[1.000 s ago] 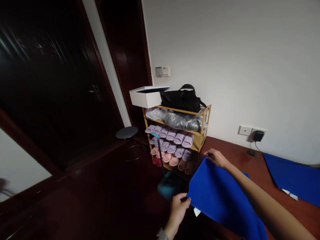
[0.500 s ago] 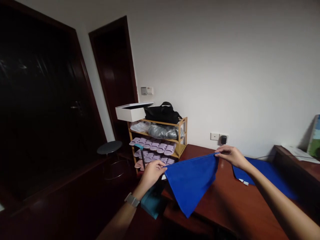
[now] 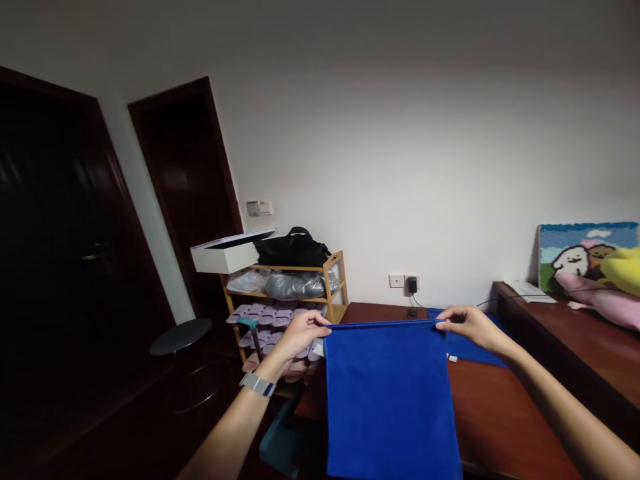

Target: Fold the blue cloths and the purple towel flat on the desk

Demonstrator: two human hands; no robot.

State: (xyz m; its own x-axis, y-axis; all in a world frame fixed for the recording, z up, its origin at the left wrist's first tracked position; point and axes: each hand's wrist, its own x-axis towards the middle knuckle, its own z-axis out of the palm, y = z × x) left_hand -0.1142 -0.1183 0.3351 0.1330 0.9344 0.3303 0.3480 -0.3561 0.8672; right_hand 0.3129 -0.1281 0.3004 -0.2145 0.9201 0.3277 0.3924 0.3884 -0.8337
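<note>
A blue cloth (image 3: pixel 390 400) hangs flat and upright between my hands, its top edge pulled straight. My left hand (image 3: pixel 306 331) pinches the upper left corner, and a small white tag shows just below those fingers. At the upper right corner my right hand (image 3: pixel 467 325) grips the same edge between thumb and fingers. The cloth's lower edge runs out of the picture. Behind my right hand, a second blue cloth (image 3: pixel 475 350) lies on the reddish-brown table (image 3: pixel 510 407), with a white tag at its near edge.
A wooden shoe rack (image 3: pixel 345 283) with lilac slippers, a black bag (image 3: pixel 293 250) and a white box (image 3: pixel 225 257) stands at the left. Nearby is a round stool (image 3: pixel 181 335). On a raised ledge (image 3: pixel 575 327) at right lie plush toys. A plug with a cable (image 3: pixel 412 285) sits in the wall socket.
The cloth has gone from a drooping triangle to a flat rectangle with a level top edge. My view has turned right, bringing the plush toys and picture into sight.
</note>
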